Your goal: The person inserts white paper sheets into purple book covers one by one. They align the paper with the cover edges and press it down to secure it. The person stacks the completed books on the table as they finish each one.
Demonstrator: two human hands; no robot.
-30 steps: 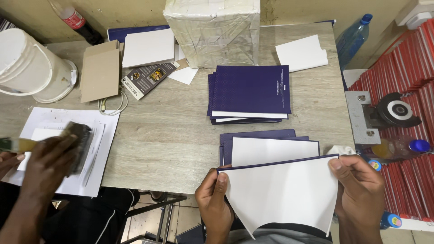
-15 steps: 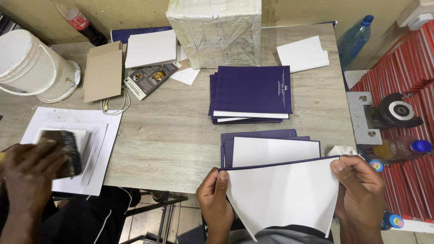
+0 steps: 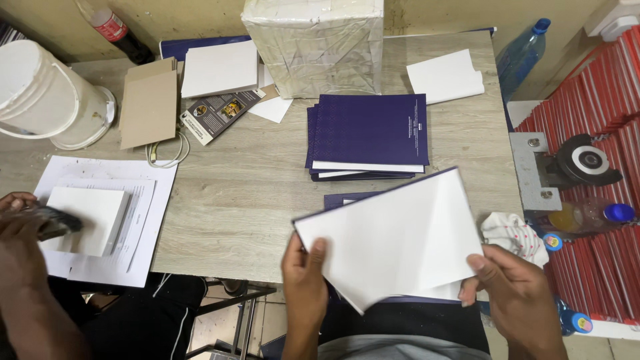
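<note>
My left hand [image 3: 305, 280] grips the lower left edge of a purple-covered booklet [image 3: 393, 237] whose white inside faces up. My right hand [image 3: 513, 293] pinches its lower right corner. The booklet is lifted and tilted, left side lower, above the table's near edge. Beneath it another purple cover [image 3: 347, 199] peeks out on the table. A stack of purple booklets [image 3: 370, 133] lies further back, in the middle of the table.
A co-worker's hand [image 3: 27, 230] at the left holds a dark brush by a white pad [image 3: 90, 217] on paper sheets. A white bucket [image 3: 40, 97], a wrapped box [image 3: 317, 40], cardboard [image 3: 148, 100], bottles and red stacks [image 3: 600, 233] surround the wooden table [image 3: 240, 187].
I have raised and tilted the booklet, so it covers the cover beneath. The co-worker's brush hand has moved left, off the white pad.
</note>
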